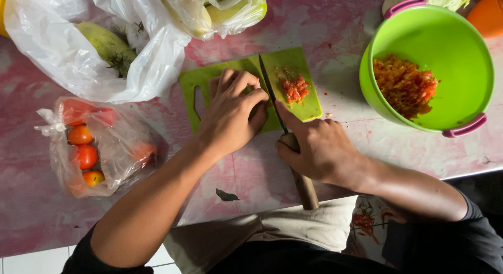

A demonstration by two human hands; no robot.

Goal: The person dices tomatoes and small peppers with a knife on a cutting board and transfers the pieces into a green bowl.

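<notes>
- Spreading under everything is the pink-mottled table (31, 211); it bears all the things, and a small dark scrap (226, 195) lies near its front edge
- Slumping at the upper left, a white plastic bag (63, 54) lies open around a green fruit or vegetable (107, 43), I cannot tell which; a second clear bag (220, 9) beside it holds pale green produce
- Sitting at the right, well apart from the board, a lime-green bowl (461, 59) with pink handles holds a heap of chopped red-orange pieces (403, 85), seemingly kept within reach of the knife hand
- Lying at the left, a thin clear bag of tomatoes (86, 148) has its mouth knotted
- Resting mid-table, the green cutting board (296, 61) carries a small pile of minced red bits (295, 88) to the blade's right
- Curling its fingers, the left hand (230, 114) presses down on something green, mostly hidden, knuckles forward, likely to guard the fingertips
- Closing round the wooden handle, the right hand (319, 148) grips the knife (270, 88); its forefinger lies along the spine, probably for control; the blade stands just beside the left knuckles
</notes>
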